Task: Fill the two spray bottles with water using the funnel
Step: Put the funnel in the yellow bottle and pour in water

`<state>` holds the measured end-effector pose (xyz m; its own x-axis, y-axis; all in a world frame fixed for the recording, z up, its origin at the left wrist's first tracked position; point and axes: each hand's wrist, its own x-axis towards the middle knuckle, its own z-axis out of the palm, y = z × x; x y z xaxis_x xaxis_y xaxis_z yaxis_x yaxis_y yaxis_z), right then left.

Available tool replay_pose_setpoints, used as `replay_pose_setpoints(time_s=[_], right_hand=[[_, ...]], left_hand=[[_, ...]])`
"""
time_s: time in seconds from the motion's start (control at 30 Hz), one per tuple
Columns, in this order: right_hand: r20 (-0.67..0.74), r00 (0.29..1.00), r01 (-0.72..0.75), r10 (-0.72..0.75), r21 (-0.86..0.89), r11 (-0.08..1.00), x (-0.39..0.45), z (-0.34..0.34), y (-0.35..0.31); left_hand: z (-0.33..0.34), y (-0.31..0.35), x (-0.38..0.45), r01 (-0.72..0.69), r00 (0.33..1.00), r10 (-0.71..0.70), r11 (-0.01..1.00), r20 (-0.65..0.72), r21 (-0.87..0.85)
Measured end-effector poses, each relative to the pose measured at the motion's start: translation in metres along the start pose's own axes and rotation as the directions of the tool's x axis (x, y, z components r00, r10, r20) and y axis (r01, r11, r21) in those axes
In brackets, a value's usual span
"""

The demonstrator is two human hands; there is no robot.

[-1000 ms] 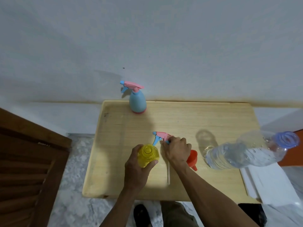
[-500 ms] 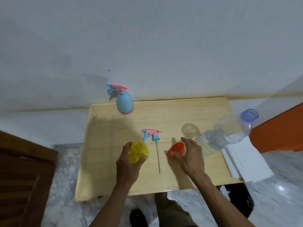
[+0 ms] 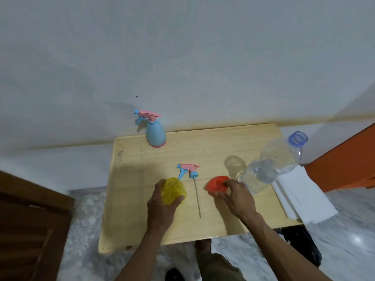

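My left hand (image 3: 162,203) grips the open yellow spray bottle (image 3: 174,190), which stands near the front of the wooden table (image 3: 223,151). Its pink and blue spray head (image 3: 187,170) lies on the table just behind it, the dip tube pointing toward me. My right hand (image 3: 236,196) holds the red funnel (image 3: 216,183) by its rim, slightly above the table and to the right of the yellow bottle. A blue spray bottle (image 3: 155,134) with its head on stands at the table's back edge. At the right stands a large clear water bottle (image 3: 267,165), uncapped and partly full.
A white folded cloth or paper (image 3: 300,195) lies off the table's right side. A dark wooden door (image 3: 30,220) is at the left, an orange panel (image 3: 345,165) at the right. The wall rises right behind the table. Marble floor lies below.
My right hand left the spray head lying on the table, moved right and took hold of the red funnel. The left hand has kept hold of the yellow bottle.
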<state>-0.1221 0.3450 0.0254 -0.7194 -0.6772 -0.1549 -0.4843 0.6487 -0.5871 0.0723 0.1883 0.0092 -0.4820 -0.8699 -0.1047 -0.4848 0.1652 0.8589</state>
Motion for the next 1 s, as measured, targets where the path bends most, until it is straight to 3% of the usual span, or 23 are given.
replay_pose_setpoints(time_s=[0.07, 0.2, 0.4, 1.0], right_hand=[[-0.057, 0.998, -0.001, 0.003, 0.034, 0.999, 0.0, -0.005, -0.009], [-0.147, 0.988, 0.006, 0.041, 0.305, 0.952, 0.001, -0.028, -0.058], [-0.066, 0.99, 0.14, -0.126, 0.613, 0.777, 0.004, -0.035, -0.118], [0.119, 0.932, 0.267, -0.342, 0.411, 0.871, 0.013, -0.009, -0.104]], left_hand=[[-0.001, 0.0, 0.0, 0.001, 1.0, -0.001, 1.0, -0.002, -0.002], [-0.001, -0.001, -0.001, 0.004, 1.0, -0.004, 1.0, -0.01, 0.009], [-0.002, 0.0, -0.001, -0.032, 0.999, 0.033, 0.999, -0.025, 0.034], [-0.007, 0.007, -0.003, -0.025, 0.999, 0.024, 1.0, 0.031, 0.014]])
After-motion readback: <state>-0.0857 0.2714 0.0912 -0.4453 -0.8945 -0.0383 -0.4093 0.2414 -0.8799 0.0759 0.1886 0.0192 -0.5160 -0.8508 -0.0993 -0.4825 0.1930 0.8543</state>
